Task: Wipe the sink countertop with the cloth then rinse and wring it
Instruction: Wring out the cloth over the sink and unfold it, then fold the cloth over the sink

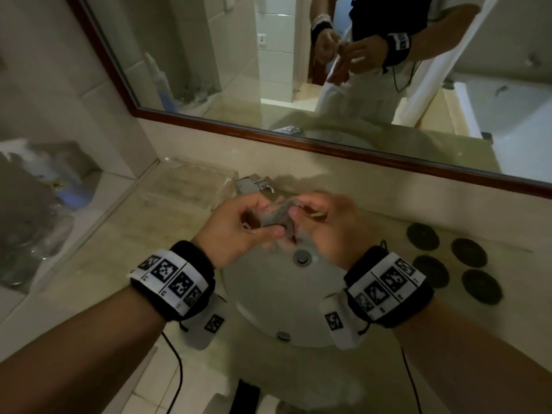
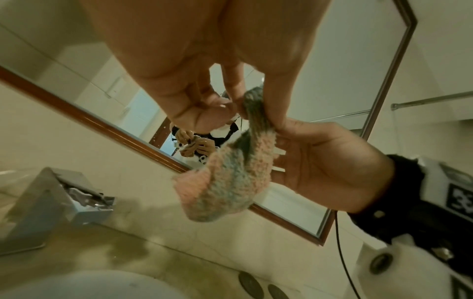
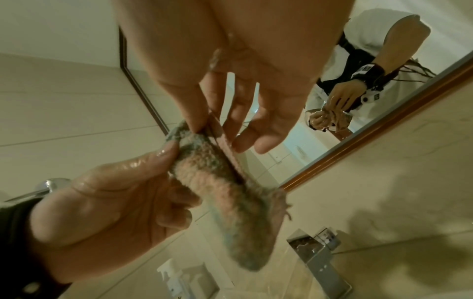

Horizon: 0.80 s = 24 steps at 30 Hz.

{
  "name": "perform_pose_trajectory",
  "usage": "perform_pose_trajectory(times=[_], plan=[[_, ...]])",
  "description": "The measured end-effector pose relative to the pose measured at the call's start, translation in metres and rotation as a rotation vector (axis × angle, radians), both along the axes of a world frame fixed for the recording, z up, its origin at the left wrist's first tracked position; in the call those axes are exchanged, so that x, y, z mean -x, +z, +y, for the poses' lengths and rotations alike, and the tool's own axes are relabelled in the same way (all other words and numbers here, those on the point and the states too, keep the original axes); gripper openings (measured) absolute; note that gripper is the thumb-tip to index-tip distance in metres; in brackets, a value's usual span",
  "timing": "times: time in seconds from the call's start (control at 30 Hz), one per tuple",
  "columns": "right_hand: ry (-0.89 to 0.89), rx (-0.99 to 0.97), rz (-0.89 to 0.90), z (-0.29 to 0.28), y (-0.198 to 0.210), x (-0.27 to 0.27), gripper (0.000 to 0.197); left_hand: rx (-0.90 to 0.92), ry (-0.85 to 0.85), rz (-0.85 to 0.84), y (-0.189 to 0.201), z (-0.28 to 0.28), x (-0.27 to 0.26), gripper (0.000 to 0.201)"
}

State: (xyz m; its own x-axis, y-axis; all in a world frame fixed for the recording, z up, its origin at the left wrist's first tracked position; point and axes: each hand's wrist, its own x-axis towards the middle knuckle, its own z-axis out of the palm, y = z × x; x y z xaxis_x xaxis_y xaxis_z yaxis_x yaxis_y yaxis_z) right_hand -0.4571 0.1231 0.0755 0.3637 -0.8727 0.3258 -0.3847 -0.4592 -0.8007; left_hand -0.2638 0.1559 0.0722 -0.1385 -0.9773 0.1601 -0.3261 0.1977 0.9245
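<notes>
A small fuzzy pink and grey-blue cloth (image 1: 276,218) hangs bunched between both hands above the white sink basin (image 1: 268,297). My left hand (image 1: 263,222) pinches one end of it with thumb and fingertips. My right hand (image 1: 295,210) pinches the other end, its remaining fingers loosely extended. In the left wrist view the cloth (image 2: 230,182) droops from the left hand (image 2: 230,105), with the right hand (image 2: 320,161) beside it. In the right wrist view the cloth (image 3: 230,202) runs from the right hand (image 3: 204,125) to the wet left hand (image 3: 115,202).
The square chrome faucet (image 1: 254,185) stands behind the hands, the drain (image 1: 302,256) below them. Several dark round coasters (image 1: 422,236) lie on the beige countertop (image 1: 119,249) at right. A clear tray (image 1: 191,180) and a plastic bag (image 1: 30,204) sit left. A framed mirror (image 1: 268,70) spans the wall.
</notes>
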Motion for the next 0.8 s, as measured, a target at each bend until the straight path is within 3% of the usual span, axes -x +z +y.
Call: perform_pose_trajectory(times=[0.1, 0.17, 0.37, 0.5, 0.57, 0.6, 0.67, 0.8], plan=[[-0.001, 0.000, -0.004, -0.007, 0.003, -0.014, 0.025, 0.056, 0.045, -0.028, -0.006, -0.004, -0.015, 0.034], [-0.004, -0.032, -0.020, -0.012, 0.002, -0.027, 0.018, 0.078, 0.063, -0.005, -0.009, -0.008, -0.027, 0.046], [-0.121, -0.286, -0.105, -0.042, 0.001, -0.085, 0.016, -0.066, 0.044, 0.246, -0.031, -0.038, -0.080, 0.047], [-0.120, -0.369, -0.002, -0.067, -0.009, -0.126, 0.005, -0.143, 0.123, 0.369, -0.040, -0.066, -0.129, 0.036], [-0.029, -0.386, 0.070, -0.079, -0.009, -0.145, 0.017, -0.166, 0.083, 0.375, -0.043, -0.080, -0.153, 0.032], [0.029, -0.389, 0.121, -0.084, -0.009, -0.155, 0.024, -0.183, 0.060, 0.370, -0.045, -0.087, -0.163, 0.034], [0.089, -0.351, 0.215, -0.094, -0.003, -0.177, 0.018, -0.183, 0.014, 0.351, -0.049, -0.101, -0.180, 0.041], [-0.015, -0.346, 0.222, -0.117, -0.003, -0.213, 0.018, -0.208, -0.021, 0.436, -0.060, -0.121, -0.207, 0.052]])
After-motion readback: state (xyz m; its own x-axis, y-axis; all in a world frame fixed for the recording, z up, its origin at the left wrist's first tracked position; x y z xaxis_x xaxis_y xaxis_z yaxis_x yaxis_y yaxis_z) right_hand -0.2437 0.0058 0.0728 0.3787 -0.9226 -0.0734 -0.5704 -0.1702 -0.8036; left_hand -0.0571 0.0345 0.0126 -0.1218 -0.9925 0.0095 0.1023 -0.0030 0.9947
